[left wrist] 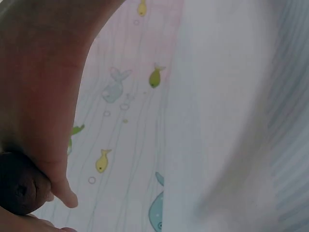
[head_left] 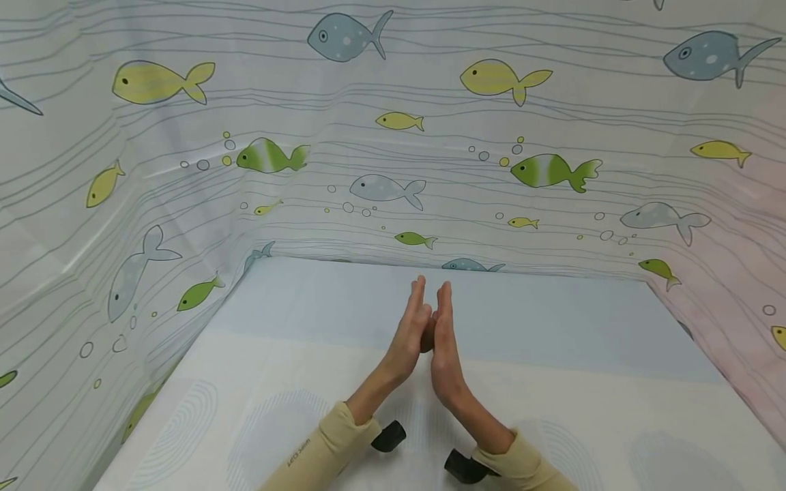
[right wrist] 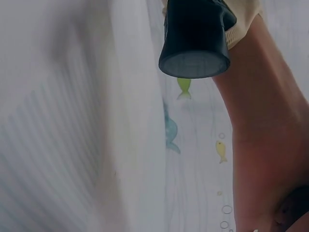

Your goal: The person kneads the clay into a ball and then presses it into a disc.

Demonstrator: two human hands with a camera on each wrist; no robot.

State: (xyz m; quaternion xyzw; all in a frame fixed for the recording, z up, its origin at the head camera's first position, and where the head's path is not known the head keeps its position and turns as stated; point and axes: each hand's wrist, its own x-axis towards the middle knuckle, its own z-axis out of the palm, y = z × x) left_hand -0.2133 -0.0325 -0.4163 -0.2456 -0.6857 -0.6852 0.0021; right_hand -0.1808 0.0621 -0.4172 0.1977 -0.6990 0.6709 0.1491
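A small dark brown lump (head_left: 427,339) sits between the palms of the left hand (head_left: 408,337) and right hand (head_left: 446,348), below the straight fingers (head_left: 419,294), above the tabletop (head_left: 552,382); it looks soft and light, probably a dough or clay that gives under pressure, best taken across its middle with flat palms. Fingers on both hands are extended and unclenched, tips slightly apart; neither hand curls round the lump, palms only press it.
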